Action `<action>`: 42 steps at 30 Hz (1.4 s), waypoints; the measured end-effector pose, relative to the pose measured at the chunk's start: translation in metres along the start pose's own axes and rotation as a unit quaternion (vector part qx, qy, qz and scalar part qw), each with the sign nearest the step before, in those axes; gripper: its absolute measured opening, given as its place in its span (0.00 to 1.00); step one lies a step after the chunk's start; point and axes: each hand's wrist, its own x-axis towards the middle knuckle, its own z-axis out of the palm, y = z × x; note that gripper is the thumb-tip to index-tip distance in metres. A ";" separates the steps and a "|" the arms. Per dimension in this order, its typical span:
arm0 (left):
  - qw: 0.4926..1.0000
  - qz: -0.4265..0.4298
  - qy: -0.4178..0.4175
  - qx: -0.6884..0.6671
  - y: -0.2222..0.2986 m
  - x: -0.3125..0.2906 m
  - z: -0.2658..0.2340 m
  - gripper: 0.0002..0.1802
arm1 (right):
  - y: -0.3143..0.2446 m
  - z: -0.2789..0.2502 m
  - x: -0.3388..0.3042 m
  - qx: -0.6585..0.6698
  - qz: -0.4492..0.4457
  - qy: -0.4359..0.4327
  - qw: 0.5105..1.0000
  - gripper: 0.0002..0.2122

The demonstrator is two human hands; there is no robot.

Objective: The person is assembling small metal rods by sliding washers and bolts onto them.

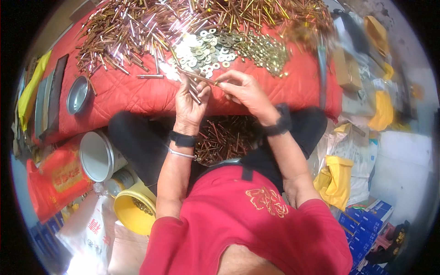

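My left hand (pixel 192 98) is closed around several slim copper-coloured metal rods (pixel 195 96), bolt-like in shape. One longer rod (pixel 199 77) sticks out of it toward the right. At that rod's tip, the thumb and fingers of my right hand (pixel 247 91) are pinched together; a small brass-coloured piece seems to be between them, mostly hidden. Just beyond my hands lies a heap of flat silvery washers (pixel 199 51). Small brass-coloured nuts (pixel 268 55) are piled to its right. A large mound of copper-coloured rods (pixel 137 32) covers the far side of the red quilted cloth (pixel 133 98).
A metal bowl (pixel 79 95) sits on the cloth's left side. More rods (pixel 227 140) lie between my legs. At left stand a white bucket (pixel 97 156) and a yellow bucket (pixel 133 213) with small brass parts. Yellow bags (pixel 337 181) and blue boxes (pixel 369 224) are at right.
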 end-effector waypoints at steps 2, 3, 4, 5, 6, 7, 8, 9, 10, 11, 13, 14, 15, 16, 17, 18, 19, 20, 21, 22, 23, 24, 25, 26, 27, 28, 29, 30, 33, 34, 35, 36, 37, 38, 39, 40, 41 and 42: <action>0.998 0.045 0.006 0.041 0.001 0.005 -0.004 0.14 | 0.004 0.012 0.008 -0.017 -0.012 0.031 0.999 0.06; 0.995 0.070 0.002 0.077 0.004 0.012 -0.010 0.13 | 0.004 0.016 0.013 -0.051 -0.031 0.047 0.997 0.07; 0.989 0.094 -0.001 0.115 0.004 0.018 -0.017 0.12 | 0.005 0.022 0.021 -0.113 -0.113 0.115 0.980 0.07; 0.983 0.108 -0.011 0.145 0.001 0.024 -0.024 0.11 | 0.007 0.032 0.031 -0.174 -0.193 0.180 0.949 0.08; 0.977 0.126 0.002 0.173 -0.007 0.027 -0.027 0.11 | 0.009 0.038 0.038 -0.232 -0.269 0.242 0.903 0.08; 0.974 0.118 0.070 0.181 -0.021 0.028 -0.019 0.11 | -0.002 0.045 0.038 -0.272 -0.296 0.258 0.878 0.08; 0.966 0.110 0.139 0.189 -0.037 0.028 -0.010 0.10 | -0.004 0.054 0.043 -0.236 -0.336 0.267 0.872 0.08; 0.969 0.109 0.122 0.186 -0.039 0.029 -0.013 0.10 | -0.006 0.054 0.045 -0.221 -0.353 0.256 0.872 0.08; 0.971 0.109 0.105 0.184 -0.040 0.029 -0.016 0.10 | -0.009 0.053 0.047 -0.206 -0.370 0.244 0.872 0.07; 0.974 0.094 0.090 0.186 -0.030 0.025 -0.021 0.11 | -0.013 0.047 0.047 -0.213 -0.356 0.245 0.876 0.06; 0.976 0.073 0.085 0.185 -0.016 0.023 -0.022 0.11 | -0.012 0.017 0.050 -0.248 -0.300 0.272 0.880 0.05; 0.974 0.044 0.100 0.197 -0.006 0.022 -0.023 0.11 | -0.006 -0.004 0.053 -0.294 -0.289 0.268 0.871 0.05; 0.967 0.038 0.140 0.211 -0.006 0.018 -0.008 0.11 | 0.001 -0.025 0.052 -0.371 -0.272 0.257 0.850 0.05; 0.957 0.033 0.180 0.225 -0.005 0.011 0.006 0.12 | 0.008 -0.041 0.051 -0.444 -0.254 0.243 0.824 0.06; 0.962 0.009 0.149 0.228 0.000 0.009 0.000 0.13 | 0.015 -0.048 0.053 -0.478 -0.232 0.227 0.816 0.06; 0.966 -0.015 0.116 0.232 0.007 0.005 -0.004 0.13 | 0.018 -0.052 0.054 -0.512 -0.209 0.212 0.806 0.07; 0.968 -0.039 0.083 0.235 0.011 0.002 -0.007 0.14 | 0.021 -0.054 0.055 -0.544 -0.187 0.197 0.794 0.07; 0.963 -0.047 0.087 0.249 0.011 -0.001 -0.011 0.14 | 0.025 -0.056 0.056 -0.556 -0.191 0.202 0.784 0.08; 0.959 -0.053 0.092 0.264 0.009 -0.007 -0.007 0.15 | 0.026 -0.054 0.057 -0.566 -0.196 0.205 0.774 0.08; 0.954 -0.059 0.097 0.278 0.007 -0.011 -0.005 0.15 | 0.026 -0.053 0.059 -0.576 -0.201 0.209 0.764 0.08; 0.949 -0.060 0.099 0.294 0.006 -0.013 -0.005 0.15 | 0.024 -0.055 0.058 -0.583 -0.210 0.209 0.756 0.07; 0.946 -0.061 0.083 0.306 0.007 -0.016 -0.007 0.15 | 0.021 -0.053 0.057 -0.541 -0.240 0.195 0.782 0.06; 0.944 -0.063 0.068 0.318 0.008 -0.019 -0.008 0.15 | 0.018 -0.052 0.054 -0.496 -0.269 0.180 0.806 0.06; 0.940 -0.065 0.052 0.330 0.008 -0.022 -0.008 0.15 | 0.015 -0.050 0.050 -0.450 -0.297 0.165 0.826 0.05; 0.927 -0.039 0.083 0.364 0.001 -0.026 0.004 0.14 | 0.012 -0.044 0.041 -0.351 -0.230 0.131 0.898 0.05; 0.924 -0.044 0.062 0.376 0.004 -0.029 0.001 0.14 | 0.004 -0.031 0.030 -0.265 -0.194 0.098 0.940 0.04; 0.920 -0.050 0.041 0.387 0.006 -0.030 -0.002 0.13 | -0.005 -0.017 0.018 -0.175 -0.155 0.065 0.970 0.04; 0.915 -0.060 0.017 0.398 0.005 -0.032 -0.001 0.13 | -0.010 -0.011 0.009 -0.086 -0.115 0.036 0.989 0.04; 0.906 -0.068 0.012 0.417 0.001 -0.038 0.009 0.09 | -0.005 -0.011 0.003 -0.043 -0.156 -0.003 0.987 0.04; 0.903 -0.070 0.012 0.424 -0.001 -0.038 0.010 0.09 | -0.004 -0.012 0.002 -0.022 -0.165 -0.008 0.986 0.05; 0.900 -0.072 0.012 0.430 -0.002 -0.039 0.011 0.09 | -0.002 -0.015 0.001 -0.053 -0.172 -0.006 0.984 0.05; 0.896 -0.073 0.014 0.437 -0.003 -0.040 0.012 0.09 | -0.004 -0.016 -0.001 -0.081 -0.170 -0.004 0.982 0.04; 0.895 -0.085 0.003 0.438 -0.001 -0.040 0.014 0.09 | -0.006 -0.016 -0.003 -0.108 -0.168 -0.003 0.980 0.04; 0.893 -0.097 -0.007 0.440 0.003 -0.041 0.016 0.09 | -0.009 -0.016 -0.005 -0.135 -0.166 -0.001 0.977 0.03; 0.891 -0.109 -0.017 0.440 0.004 -0.042 0.017 0.09 | -0.013 -0.016 -0.007 -0.170 -0.146 -0.007 0.974 0.03; 0.882 -0.103 -0.014 0.460 0.004 -0.042 0.019 0.09 | -0.018 -0.016 -0.009 -0.205 -0.127 -0.012 0.970 0.04; 0.872 -0.097 -0.011 0.479 0.004 -0.043 0.020 0.09 | -0.021 -0.016 -0.011 -0.240 -0.107 -0.018 0.965 0.05; 0.861 -0.091 -0.009 0.500 0.003 -0.043 0.022 0.09 | -0.020 -0.018 -0.011 -0.290 -0.135 -0.015 0.947 0.06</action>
